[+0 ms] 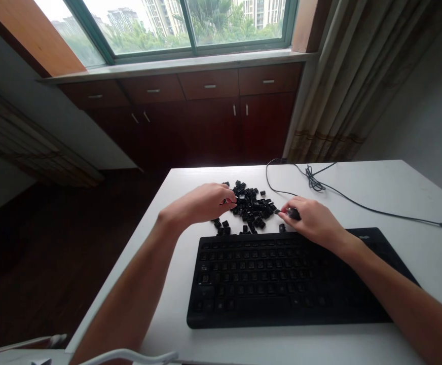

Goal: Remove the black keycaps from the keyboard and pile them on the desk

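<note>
Slim curved white bar [125, 356] at the desk's [426, 203] near edge; beyond it, wide black plastic keyboard [259, 306], small loose black blocky pieces [251, 205] heaped between it and the far edge. Left hand [206, 200] curled at heap's left side, pinch or not can't tell; right hand [312, 218] gripping a dark rounded object [293, 213] at its right. Looks like piece-handling; any lift calls for a light fingertip pinch.

- Outward of the left hand [209, 201]: open tabletop [179, 185] up to its edge.
- Between the hands: heaped black keycaps [253, 205] — low, but blocking a flat slide.
- Nearer than the right hand [307, 215]: the keyboard [266, 284], beneath that forearm.
- Beyond the right hand: cable [373, 207] and its bundle [314, 180] — crossing otherwise open surface.
</note>
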Action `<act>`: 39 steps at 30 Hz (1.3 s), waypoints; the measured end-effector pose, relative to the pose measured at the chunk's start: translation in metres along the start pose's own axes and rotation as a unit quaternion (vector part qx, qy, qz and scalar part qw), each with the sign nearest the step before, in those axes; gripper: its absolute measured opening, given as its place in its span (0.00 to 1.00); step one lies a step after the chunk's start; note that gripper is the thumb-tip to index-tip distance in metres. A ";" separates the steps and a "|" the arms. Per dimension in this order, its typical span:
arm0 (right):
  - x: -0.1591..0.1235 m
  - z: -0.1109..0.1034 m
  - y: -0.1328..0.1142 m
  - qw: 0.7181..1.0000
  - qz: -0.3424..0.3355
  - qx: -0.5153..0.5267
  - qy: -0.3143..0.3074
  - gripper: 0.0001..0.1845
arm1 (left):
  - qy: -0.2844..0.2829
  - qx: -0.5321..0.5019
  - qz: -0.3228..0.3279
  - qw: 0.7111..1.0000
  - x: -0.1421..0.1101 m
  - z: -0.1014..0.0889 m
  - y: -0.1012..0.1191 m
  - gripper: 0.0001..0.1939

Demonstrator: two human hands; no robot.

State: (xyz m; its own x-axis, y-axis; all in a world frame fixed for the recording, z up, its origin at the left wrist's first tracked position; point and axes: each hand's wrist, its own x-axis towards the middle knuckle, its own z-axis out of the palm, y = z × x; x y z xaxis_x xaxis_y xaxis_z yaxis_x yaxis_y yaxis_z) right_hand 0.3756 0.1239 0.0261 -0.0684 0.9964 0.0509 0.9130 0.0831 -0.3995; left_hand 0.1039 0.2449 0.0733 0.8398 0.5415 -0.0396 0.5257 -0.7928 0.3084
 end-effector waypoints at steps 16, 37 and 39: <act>-0.032 -0.011 -0.026 0.921 -0.250 -0.116 0.275 0.07 | 0.110 -0.345 0.052 0.931 0.015 0.018 0.063 0.09; -0.055 -0.016 -0.033 0.915 -0.313 0.180 0.180 0.15 | -0.007 -0.657 -0.009 0.754 -0.027 0.052 0.085 0.10; -0.059 -0.009 -0.036 0.908 -0.327 0.184 0.188 0.17 | -0.012 -0.704 -0.034 0.709 -0.035 0.064 0.087 0.10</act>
State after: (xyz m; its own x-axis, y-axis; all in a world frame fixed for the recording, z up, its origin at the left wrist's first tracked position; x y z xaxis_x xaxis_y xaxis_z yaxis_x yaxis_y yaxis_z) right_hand 0.3499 0.0623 0.0458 -0.3417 0.6614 0.6677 0.5255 0.7235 -0.4477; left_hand 0.1288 0.1395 0.0404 0.8297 0.5469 -0.1116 -0.0765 0.3096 0.9478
